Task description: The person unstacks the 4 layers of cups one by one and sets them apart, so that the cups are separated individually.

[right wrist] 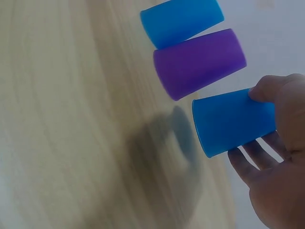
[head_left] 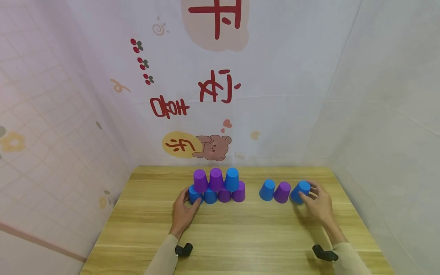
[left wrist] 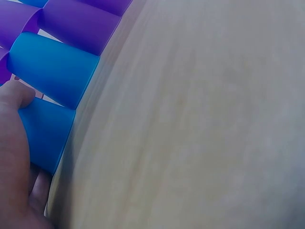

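Note:
My left hand (head_left: 184, 214) holds the leftmost blue cup (head_left: 195, 196) of a row of upside-down cups, thumb and fingers at its two sides. Resting on that row is an upper tier: a purple cup (head_left: 200, 181), another purple cup (head_left: 216, 179) and a blue cup (head_left: 232, 179). Over at the right, my right hand (head_left: 320, 203) grips a slightly tilted blue cup (right wrist: 231, 121) between thumb and fingers. Its rim hangs a little above the table, with a shadow apart from it. Beside it stand a purple cup (head_left: 282, 192) and a blue cup (head_left: 267, 190), both upside down.
Under the upper tier are also a blue cup (head_left: 210, 196) and two purple cups (head_left: 239, 195). The wooden table (head_left: 240, 236) ends at a white printed curtain (head_left: 282, 114) behind the cups, and light fabric hangs at both sides.

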Motion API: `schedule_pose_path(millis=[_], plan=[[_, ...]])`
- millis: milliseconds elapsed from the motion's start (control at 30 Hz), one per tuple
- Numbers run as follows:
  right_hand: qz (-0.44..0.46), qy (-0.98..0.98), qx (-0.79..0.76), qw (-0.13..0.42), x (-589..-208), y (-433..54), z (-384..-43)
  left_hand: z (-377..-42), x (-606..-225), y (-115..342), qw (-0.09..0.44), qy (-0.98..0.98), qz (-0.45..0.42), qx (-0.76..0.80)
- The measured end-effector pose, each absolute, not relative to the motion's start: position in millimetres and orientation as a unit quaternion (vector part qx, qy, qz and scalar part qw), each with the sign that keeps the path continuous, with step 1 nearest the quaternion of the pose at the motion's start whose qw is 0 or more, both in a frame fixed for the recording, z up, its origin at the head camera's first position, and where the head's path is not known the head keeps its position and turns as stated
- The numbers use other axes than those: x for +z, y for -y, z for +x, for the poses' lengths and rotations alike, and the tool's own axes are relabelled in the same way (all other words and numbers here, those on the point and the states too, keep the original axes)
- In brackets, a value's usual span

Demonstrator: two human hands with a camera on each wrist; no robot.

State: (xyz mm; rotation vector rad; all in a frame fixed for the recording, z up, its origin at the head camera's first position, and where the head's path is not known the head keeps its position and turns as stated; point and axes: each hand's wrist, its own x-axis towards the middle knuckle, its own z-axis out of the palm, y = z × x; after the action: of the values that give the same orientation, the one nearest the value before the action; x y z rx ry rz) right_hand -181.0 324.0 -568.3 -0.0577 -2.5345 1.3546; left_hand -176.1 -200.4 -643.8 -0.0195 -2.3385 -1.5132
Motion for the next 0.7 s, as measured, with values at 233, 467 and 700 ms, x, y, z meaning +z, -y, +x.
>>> schedule_pose_path(millis=[233,467,700], plan=[[-0.022,0.882,0.455,0.121,-578,-324,-181,-177,-644,201,0.170,0.824,-0.004,-0.540],[-0.023,0.881,0.457,0.116,-581,-323,-182,-177,-644,203,0.163,0.824,-0.003,-0.542],[-0.017,0.879,0.464,0.111,-582,-322,-182,-177,-644,202,0.179,0.825,-0.011,-0.536]])
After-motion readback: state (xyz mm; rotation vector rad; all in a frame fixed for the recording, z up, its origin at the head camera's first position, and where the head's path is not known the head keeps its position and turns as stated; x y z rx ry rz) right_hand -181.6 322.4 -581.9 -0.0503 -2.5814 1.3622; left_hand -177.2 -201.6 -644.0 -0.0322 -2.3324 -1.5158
